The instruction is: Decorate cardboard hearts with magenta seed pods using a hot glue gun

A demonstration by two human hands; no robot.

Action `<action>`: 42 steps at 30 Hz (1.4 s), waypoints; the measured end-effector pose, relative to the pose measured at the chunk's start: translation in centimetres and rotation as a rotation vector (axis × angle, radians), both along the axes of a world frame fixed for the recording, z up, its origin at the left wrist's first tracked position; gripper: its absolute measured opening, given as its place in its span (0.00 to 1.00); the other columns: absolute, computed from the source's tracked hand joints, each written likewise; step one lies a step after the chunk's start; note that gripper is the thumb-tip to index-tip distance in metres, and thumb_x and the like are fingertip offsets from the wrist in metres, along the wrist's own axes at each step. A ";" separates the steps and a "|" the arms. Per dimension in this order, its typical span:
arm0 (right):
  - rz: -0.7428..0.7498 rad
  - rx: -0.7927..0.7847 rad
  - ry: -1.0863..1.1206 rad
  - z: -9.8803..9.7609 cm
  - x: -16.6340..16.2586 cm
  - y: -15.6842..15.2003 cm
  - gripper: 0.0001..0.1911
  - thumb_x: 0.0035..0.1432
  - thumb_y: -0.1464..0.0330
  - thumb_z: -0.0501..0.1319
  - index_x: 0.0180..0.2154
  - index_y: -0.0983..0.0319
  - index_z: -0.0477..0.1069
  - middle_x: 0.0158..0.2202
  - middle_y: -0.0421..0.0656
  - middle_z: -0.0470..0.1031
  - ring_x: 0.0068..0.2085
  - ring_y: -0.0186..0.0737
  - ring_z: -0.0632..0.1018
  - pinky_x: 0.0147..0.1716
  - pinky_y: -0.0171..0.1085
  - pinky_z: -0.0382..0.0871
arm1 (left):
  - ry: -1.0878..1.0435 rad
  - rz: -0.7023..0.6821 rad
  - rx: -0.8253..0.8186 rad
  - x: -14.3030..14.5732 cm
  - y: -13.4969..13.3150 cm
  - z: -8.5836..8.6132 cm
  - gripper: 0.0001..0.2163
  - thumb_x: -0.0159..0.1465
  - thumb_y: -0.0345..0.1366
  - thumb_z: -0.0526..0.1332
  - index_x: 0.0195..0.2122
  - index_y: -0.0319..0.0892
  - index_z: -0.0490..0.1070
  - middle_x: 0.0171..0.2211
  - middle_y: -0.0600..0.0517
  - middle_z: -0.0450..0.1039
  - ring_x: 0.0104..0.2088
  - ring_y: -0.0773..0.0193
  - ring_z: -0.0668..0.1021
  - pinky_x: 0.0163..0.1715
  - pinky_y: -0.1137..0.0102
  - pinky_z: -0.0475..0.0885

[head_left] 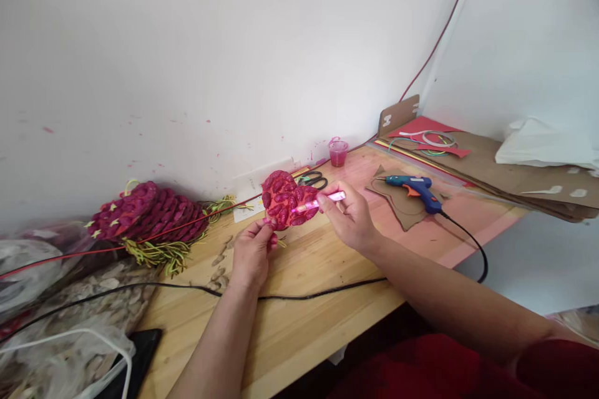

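Observation:
A heart-shaped piece [279, 198] covered in bumpy, glossy magenta lumps is tilted up above the table. My left hand [253, 249] pinches its lower edge between thumb and fingers. In my right hand [349, 215] is a slim paintbrush [333, 197] with a white handle, its pink-stained end lying against the face of the heart. Behind the heart lie black-handled scissors [312, 181], partly hidden. A small clear cup [338, 153] with pink liquid stands by the wall. Several peanut shells [219, 274] are scattered left of my left wrist.
A stack of magenta lumpy pieces [145, 212] with yellow-green fringe leans at left, near plastic bags of shells [103, 299]. A blue glue gun [412, 187] rests on cut cardboard [402, 215]. Its black cord [322, 292] crosses the table. Cardboard sheets [510, 177] lie at right.

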State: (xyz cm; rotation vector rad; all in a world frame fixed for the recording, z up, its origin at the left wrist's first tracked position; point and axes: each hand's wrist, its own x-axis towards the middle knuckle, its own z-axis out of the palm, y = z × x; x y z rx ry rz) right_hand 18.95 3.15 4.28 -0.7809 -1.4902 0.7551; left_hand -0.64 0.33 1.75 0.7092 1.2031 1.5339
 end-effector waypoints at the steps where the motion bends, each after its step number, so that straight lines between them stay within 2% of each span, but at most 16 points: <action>1: 0.024 -0.040 0.083 0.0 0.0 0.2 0.09 0.61 0.61 0.62 0.33 0.60 0.67 0.26 0.37 0.69 0.28 0.34 0.68 0.29 0.35 0.61 | -0.009 0.002 0.011 -0.1 0.1 0.0 0.17 0.41 0.39 0.76 0.28 0.36 0.75 0.21 0.56 0.71 0.18 0.77 0.66 0.16 0.80 0.59; 3: 0.097 -0.161 0.283 -0.1 -0.1 0.7 0.11 0.58 0.60 0.65 0.31 0.60 0.67 0.25 0.36 0.69 0.27 0.33 0.69 0.29 0.34 0.62 | -0.027 0.009 0.024 -0.1 0.1 -0.1 0.18 0.41 0.40 0.77 0.28 0.37 0.75 0.21 0.57 0.71 0.18 0.77 0.66 0.16 0.80 0.59; 7: 0.207 -0.477 0.671 0.0 0.1 1.8 0.15 0.44 0.63 0.72 0.27 0.61 0.68 0.22 0.35 0.67 0.24 0.31 0.68 0.25 0.32 0.62 | -0.048 0.034 0.025 -0.1 0.1 -0.3 0.18 0.39 0.41 0.77 0.27 0.38 0.74 0.19 0.58 0.70 0.17 0.76 0.65 0.17 0.79 0.58; 9: 0.225 -0.628 0.764 0.0 0.4 2.4 0.14 0.42 0.66 0.72 0.27 0.61 0.69 0.23 0.36 0.70 0.24 0.31 0.69 0.24 0.31 0.64 | -0.045 0.045 0.038 -0.2 0.2 -0.4 0.18 0.40 0.42 0.76 0.27 0.38 0.74 0.20 0.56 0.71 0.17 0.75 0.66 0.17 0.78 0.59; 13: 0.233 -0.756 0.866 0.2 0.9 3.2 0.09 0.46 0.71 0.68 0.27 0.62 0.68 0.22 0.36 0.70 0.23 0.30 0.69 0.24 0.31 0.68 | -0.041 0.073 0.055 -0.3 0.5 -0.7 0.17 0.40 0.42 0.76 0.26 0.38 0.74 0.19 0.57 0.69 0.17 0.74 0.66 0.17 0.77 0.59; 20: 0.215 -0.827 0.866 0.2 0.8 3.4 0.08 0.53 0.70 0.65 0.28 0.61 0.65 0.20 0.36 0.66 0.21 0.31 0.68 0.21 0.31 0.68 | -0.038 0.107 0.081 -0.6 0.7 -1.0 0.17 0.40 0.42 0.76 0.25 0.38 0.75 0.19 0.55 0.70 0.16 0.74 0.66 0.17 0.76 0.60; 24: 0.226 -0.858 0.887 0.0 0.7 3.6 0.08 0.53 0.71 0.64 0.27 0.61 0.65 0.19 0.36 0.65 0.21 0.31 0.68 0.20 0.31 0.67 | -0.079 0.166 0.091 -1.2 0.9 -0.4 0.17 0.39 0.41 0.76 0.25 0.38 0.73 0.18 0.56 0.69 0.17 0.74 0.66 0.17 0.77 0.60; 32: 0.214 -0.861 0.842 -0.2 1.3 4.4 0.07 0.53 0.71 0.63 0.28 0.61 0.65 0.20 0.37 0.67 0.21 0.32 0.69 0.20 0.32 0.66 | -0.168 0.254 0.124 -2.7 0.1 3.1 0.20 0.39 0.40 0.78 0.27 0.38 0.72 0.21 0.55 0.70 0.17 0.76 0.67 0.15 0.80 0.60; 38: 0.216 -0.846 0.814 -0.4 1.6 4.8 0.09 0.51 0.69 0.66 0.29 0.61 0.65 0.21 0.37 0.69 0.21 0.33 0.69 0.20 0.33 0.66 | -0.147 0.374 0.188 -6.8 -2.4 6.0 0.21 0.36 0.38 0.79 0.28 0.37 0.73 0.21 0.58 0.69 0.18 0.78 0.67 0.14 0.82 0.59; 42: 0.226 -0.843 0.811 -0.5 1.5 4.7 0.08 0.51 0.70 0.65 0.29 0.61 0.65 0.22 0.37 0.69 0.21 0.32 0.69 0.20 0.33 0.66 | -0.129 0.461 0.211 -9.5 -4.6 7.1 0.21 0.36 0.36 0.79 0.28 0.37 0.73 0.19 0.60 0.66 0.18 0.78 0.66 0.15 0.83 0.59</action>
